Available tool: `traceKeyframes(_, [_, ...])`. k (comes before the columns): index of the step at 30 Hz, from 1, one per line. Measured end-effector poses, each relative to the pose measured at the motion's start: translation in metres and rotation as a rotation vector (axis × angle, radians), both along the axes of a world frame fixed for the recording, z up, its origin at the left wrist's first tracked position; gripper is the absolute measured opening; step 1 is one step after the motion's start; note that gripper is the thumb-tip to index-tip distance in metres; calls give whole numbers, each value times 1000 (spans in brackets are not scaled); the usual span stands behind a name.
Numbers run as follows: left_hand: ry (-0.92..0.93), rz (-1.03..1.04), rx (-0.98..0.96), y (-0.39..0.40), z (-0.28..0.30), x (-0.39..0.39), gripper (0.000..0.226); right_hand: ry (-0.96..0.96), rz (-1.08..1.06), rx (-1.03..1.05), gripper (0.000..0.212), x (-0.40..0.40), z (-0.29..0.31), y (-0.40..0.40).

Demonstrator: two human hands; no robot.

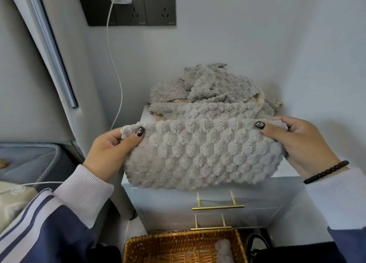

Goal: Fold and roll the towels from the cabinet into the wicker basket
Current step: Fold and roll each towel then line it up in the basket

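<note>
Grey, tufted fleece towel (200, 153), pinched at its top corners by the left hand (112, 150) and right hand (301, 144) over the white cabinet top (287, 170), awaits rolling; a crumpled grey pile (208, 92) waits behind, one rolled towel (223, 250) seemingly in the wicker basket (158, 243).

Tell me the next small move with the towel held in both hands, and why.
Probably lower the grey towel flat onto the cabinet top and begin rolling it from one end. The left hand and right hand each pinch an upper corner, and it hangs doubled over the cabinet's front edge, apparently folded but not rolled. The wicker basket waits below.
</note>
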State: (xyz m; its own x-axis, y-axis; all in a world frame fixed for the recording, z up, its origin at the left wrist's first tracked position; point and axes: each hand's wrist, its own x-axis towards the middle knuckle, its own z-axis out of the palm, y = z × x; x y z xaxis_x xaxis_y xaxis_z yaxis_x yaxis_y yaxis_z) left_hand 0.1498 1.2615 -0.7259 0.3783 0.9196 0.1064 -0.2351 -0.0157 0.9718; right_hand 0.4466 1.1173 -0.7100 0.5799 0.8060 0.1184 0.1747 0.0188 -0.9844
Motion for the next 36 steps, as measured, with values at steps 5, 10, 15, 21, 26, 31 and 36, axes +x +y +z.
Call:
traceKeyframes(5, [377,108,93,16,-24,3,16,-382,-112,-255,23,-11,-18,12])
traceKeyframes(10, [843,188,257,23,-40,14,37,-606,-168,-335,19,-20,-28,18])
traceKeyframes(15, [655,61,32,19,-40,25,40,-676,-247,-406,29,-8,-27,16])
traceKeyframes(21, [464,21,-164,16,-35,31,36,-549,-336,-371,42,-3,-16,15])
traceKeyframes(26, [349,-21,-166,7,-25,41,38,-332,-286,-270,41,-8,-4,15])
traceKeyframes(31, [228,-71,-305,-1,-23,43,21,-223,-253,-277,35,-19,3,21])
traceKeyframes(36, [221,-133,-318,-11,-23,45,22,-73,15,-215,25,-58,0,27])
